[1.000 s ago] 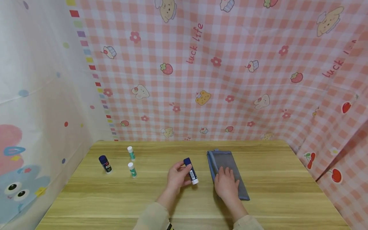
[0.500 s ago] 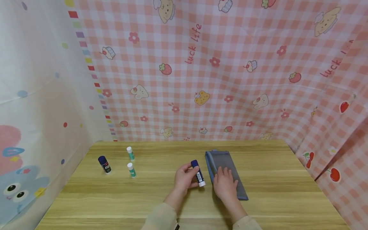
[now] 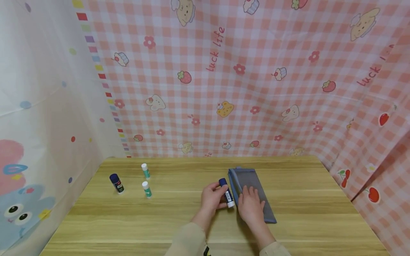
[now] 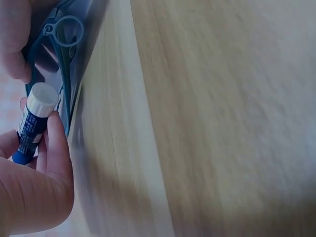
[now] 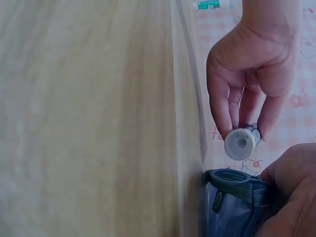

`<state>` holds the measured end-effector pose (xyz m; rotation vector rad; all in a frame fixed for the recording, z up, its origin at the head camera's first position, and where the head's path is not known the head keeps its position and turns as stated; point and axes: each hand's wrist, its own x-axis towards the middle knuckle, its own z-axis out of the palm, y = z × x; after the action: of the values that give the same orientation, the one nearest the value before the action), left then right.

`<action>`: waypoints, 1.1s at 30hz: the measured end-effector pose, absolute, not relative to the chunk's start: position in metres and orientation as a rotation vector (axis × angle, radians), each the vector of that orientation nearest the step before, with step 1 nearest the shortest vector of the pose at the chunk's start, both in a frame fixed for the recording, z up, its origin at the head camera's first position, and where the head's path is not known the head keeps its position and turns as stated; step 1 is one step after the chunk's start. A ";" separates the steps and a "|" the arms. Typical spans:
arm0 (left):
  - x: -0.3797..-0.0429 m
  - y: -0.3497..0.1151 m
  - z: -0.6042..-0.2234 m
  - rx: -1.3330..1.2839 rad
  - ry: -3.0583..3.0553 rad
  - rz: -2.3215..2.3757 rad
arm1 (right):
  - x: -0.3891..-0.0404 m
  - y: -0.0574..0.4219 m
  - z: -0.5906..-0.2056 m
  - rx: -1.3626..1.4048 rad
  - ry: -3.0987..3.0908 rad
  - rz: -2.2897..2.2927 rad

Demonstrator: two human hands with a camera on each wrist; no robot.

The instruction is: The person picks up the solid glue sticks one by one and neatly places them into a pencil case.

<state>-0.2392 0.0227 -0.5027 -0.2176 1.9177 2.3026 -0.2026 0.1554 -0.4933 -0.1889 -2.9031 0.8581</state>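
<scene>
My left hand [image 3: 211, 197] pinches a glue stick [image 3: 229, 197] with a dark blue cap and a white base. The stick is tilted just left of a grey-blue zip pouch [image 3: 264, 199], white base towards me. In the left wrist view, the white end of the glue stick [image 4: 43, 99] is close to the pouch's gaping mouth [image 4: 52, 61]. My right hand [image 3: 250, 206] lies over the pouch, its fingers spread on top. In the right wrist view, this hand [image 5: 291, 192] holds the pouch's edge [image 5: 237, 183] beside the zip; its thumb is partly hidden.
On the left of the wooden table [image 3: 128, 227] stand a dark blue-capped glue stick [image 3: 116, 183] and two small white-and-green glue sticks, one farther back [image 3: 145, 171] and one nearer [image 3: 146, 190]. A pink checked cloth [image 3: 205, 89] hangs behind the table.
My left hand has moved right with the glue stick, bringing it up beside the pouch. The right hand and the pouch have stayed almost in place.
</scene>
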 end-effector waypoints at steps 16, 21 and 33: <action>-0.244 0.041 -0.502 -0.233 2.115 2.172 | -0.203 0.155 -0.493 -0.205 -2.900 0.896; -0.246 0.045 -0.501 -0.218 2.148 2.142 | -0.202 0.155 -0.492 -0.198 -2.891 0.881; -0.248 0.052 -0.505 -0.216 2.221 2.079 | -0.202 0.153 -0.493 -0.199 -2.879 0.861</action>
<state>-0.2479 0.0517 -0.5053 -0.2165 2.2210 2.0794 -0.2021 0.1532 -0.4928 -0.1994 -2.8792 0.8608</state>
